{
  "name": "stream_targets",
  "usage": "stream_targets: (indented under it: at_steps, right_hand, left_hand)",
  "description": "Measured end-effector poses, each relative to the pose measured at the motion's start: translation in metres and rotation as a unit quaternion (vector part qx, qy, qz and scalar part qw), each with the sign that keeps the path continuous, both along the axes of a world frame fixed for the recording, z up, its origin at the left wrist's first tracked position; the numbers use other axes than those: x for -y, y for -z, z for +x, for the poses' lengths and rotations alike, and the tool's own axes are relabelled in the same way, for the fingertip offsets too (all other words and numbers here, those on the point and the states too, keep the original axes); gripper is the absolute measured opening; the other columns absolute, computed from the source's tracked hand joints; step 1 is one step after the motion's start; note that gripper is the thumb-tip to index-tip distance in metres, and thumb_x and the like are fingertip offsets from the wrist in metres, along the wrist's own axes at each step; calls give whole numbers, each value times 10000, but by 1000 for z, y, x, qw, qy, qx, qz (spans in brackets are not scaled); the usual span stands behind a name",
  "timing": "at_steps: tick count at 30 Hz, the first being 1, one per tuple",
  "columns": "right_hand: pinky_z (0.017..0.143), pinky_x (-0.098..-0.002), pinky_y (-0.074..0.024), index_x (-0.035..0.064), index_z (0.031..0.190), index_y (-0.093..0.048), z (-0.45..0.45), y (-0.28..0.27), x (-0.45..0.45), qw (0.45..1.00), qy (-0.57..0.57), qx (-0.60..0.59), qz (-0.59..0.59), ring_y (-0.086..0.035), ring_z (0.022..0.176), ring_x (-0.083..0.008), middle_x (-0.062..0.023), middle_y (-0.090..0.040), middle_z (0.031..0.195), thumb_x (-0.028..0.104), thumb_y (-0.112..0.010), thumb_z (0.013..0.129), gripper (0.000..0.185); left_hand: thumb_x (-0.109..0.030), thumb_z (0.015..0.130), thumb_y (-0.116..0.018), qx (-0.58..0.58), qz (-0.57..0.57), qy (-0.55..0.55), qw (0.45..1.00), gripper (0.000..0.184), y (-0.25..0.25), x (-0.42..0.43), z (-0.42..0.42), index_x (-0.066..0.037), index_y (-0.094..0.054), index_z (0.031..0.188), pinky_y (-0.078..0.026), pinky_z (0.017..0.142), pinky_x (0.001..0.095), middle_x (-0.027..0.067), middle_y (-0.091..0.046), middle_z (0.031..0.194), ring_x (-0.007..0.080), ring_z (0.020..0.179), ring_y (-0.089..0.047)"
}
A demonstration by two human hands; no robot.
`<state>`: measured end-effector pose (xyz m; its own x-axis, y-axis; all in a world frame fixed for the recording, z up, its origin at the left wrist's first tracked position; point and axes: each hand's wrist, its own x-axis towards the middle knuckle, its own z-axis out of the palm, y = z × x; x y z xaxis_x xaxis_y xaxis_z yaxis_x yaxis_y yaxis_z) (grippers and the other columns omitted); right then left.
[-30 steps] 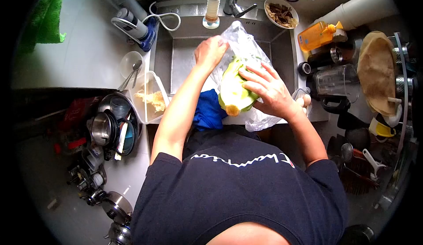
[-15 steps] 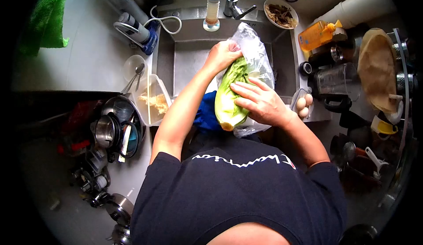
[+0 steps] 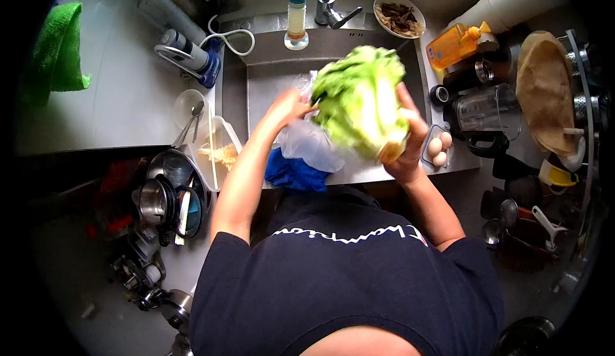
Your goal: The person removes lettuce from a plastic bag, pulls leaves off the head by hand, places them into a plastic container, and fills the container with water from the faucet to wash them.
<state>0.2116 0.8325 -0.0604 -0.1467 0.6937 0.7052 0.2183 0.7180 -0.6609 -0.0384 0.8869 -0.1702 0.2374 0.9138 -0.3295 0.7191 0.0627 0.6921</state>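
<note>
A leafy head of lettuce (image 3: 360, 103), slightly smeared by motion, is held over the sink (image 3: 256, 71) with its cut base toward me. My right hand (image 3: 409, 144) grips it from the right, near the base. On the other side, my left hand (image 3: 289, 109) is closed on a clear plastic bag (image 3: 311, 143), which hangs crumpled below and left of the lettuce. Some of the left fingertips are blurred or behind leaves. Just under the bag, a blue cloth (image 3: 295, 171) lies at the sink's front edge.
Behind the sink stand a faucet with a filter (image 3: 296, 23) and a plate of scraps (image 3: 400, 16). To the right are an orange bottle (image 3: 451, 45), eggs (image 3: 437, 148) and a clear jug (image 3: 483, 115). A plastic container (image 3: 229, 135) sits left.
The lettuce has come out of the plastic bag and turned, shifting right. My right hand now grips it from the right side; my left hand has moved down and left with the bag.
</note>
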Motion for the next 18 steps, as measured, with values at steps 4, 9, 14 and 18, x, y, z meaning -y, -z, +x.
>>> stream_targets:
  at_steps: [4, 9, 14, 18]
  right_hand:
    - [939, -365, -345, 42, 1159, -291, 9, 8, -18, 982, 186, -11, -32, -400, 1148, -304, -237, -339, 1280, 103, -709, 705, 621]
    - [892, -312, -383, 44, 1188, -322, 22, 14, -46, 907, 216, -287, -220, -438, 1049, -181, -77, -457, 1116, -40, -657, 705, 593]
    - [844, -392, -443, 133, 1236, -373, 58, 63, -59, 703, 134, -575, -397, -486, 1030, -219, -60, -472, 1159, -1, -592, 758, 543]
    - [893, -332, -401, 74, 1235, -322, 54, 70, -46, 795, 224, -455, -333, -467, 1052, -211, -78, -445, 1168, -94, -602, 691, 634]
  left_hand:
    - [-337, 747, -565, -9, -103, -5, 995, 319, -73, 27, -15, -25, -571, 685, -387, 522, 306, 93, -514, 554, 170, 536, -506]
    - [-340, 753, -544, -9, -99, -21, 995, 345, -137, 48, -34, -13, -525, 647, -390, 517, 315, 81, -494, 514, 176, 491, -474]
    - [-339, 802, -515, -10, -96, -55, 994, 327, -177, 60, -54, -28, -539, 702, -377, 475, 272, 44, -485, 513, 124, 471, -470]
    - [-327, 862, -457, 89, 22, -211, 973, 303, -220, 64, -80, -45, -567, 887, -340, 410, 193, -4, -480, 525, 62, 442, -427]
